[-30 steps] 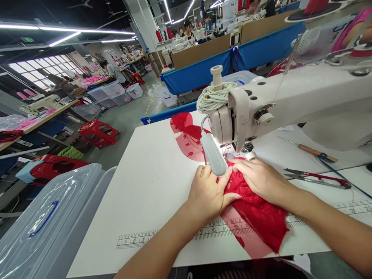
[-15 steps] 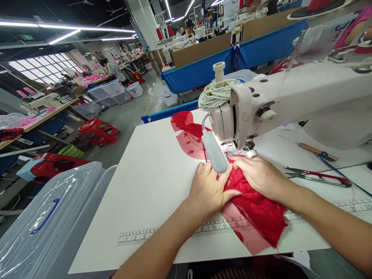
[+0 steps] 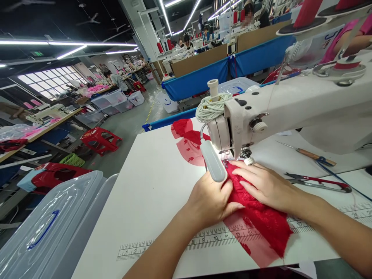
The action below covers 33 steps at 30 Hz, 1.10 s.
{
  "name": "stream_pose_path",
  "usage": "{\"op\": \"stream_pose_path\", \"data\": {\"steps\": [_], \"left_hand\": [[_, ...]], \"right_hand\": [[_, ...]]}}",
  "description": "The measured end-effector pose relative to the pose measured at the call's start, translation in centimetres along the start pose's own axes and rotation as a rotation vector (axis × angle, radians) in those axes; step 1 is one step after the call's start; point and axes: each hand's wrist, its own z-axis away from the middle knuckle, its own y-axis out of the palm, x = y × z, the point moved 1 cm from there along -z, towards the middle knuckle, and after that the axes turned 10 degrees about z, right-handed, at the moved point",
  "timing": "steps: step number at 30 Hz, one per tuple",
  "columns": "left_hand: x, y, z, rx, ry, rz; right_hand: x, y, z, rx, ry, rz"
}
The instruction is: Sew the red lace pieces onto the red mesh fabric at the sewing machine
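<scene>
A piece of red lace fabric (image 3: 270, 226) with a sheer, flower-dotted layer lies under the presser foot (image 3: 225, 162) of a white sewing machine (image 3: 293, 104). On its left edge, my left hand (image 3: 207, 199) holds the fabric, index finger curled and thumb stretched across it. A grey lamp (image 3: 213, 161) hides the other left fingertips. My right hand (image 3: 267, 184) lies over the lace with fingers extended flat, their tips close to the presser foot. Beyond the lamp, sheer red pieces (image 3: 190, 149) rest on the white table (image 3: 145, 186).
Right of my right hand lie thread snips (image 3: 319, 182) and a wooden-handled awl (image 3: 312, 155). A printed ruler (image 3: 203, 241) runs along the table's front. A lidded plastic bin (image 3: 43, 228) stands at the left, with a red stool (image 3: 101, 139) beyond it.
The camera view has tilted slightly upward. My left fingers have drawn in and curled, with the thumb farther over the fabric. My right fingers have spread a little on the lace.
</scene>
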Motion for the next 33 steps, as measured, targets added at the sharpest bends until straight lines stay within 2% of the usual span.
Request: {"op": "stream_pose_path", "data": {"steps": [3, 7, 19, 24, 29, 33], "left_hand": [[0.0, -0.1, -0.1, 0.071, -0.005, 0.069], [-0.2, -0.2, -0.2, 0.100, -0.101, 0.104], [-1.5, 0.6, 0.7, 0.001, -0.050, -0.026], [-1.6, 1.1, 0.8, -0.012, -0.042, -0.062], [-1.5, 1.3, 0.5, -0.071, -0.055, -0.090], [-1.3, 1.4, 0.3, -0.085, -0.060, -0.117]], "right_hand": [[-0.1, -0.3, 0.3, -0.022, -0.053, 0.002], [-0.2, -0.5, 0.7, 0.000, -0.056, 0.040], [0.1, -0.6, 0.4, -0.051, -0.043, 0.133], [-0.1, -0.4, 0.5, -0.044, -0.040, 0.120], [-0.4, -0.2, 0.4, -0.014, -0.020, 0.097], [-0.7, 0.0, 0.1, -0.038, -0.018, 0.088]]}}
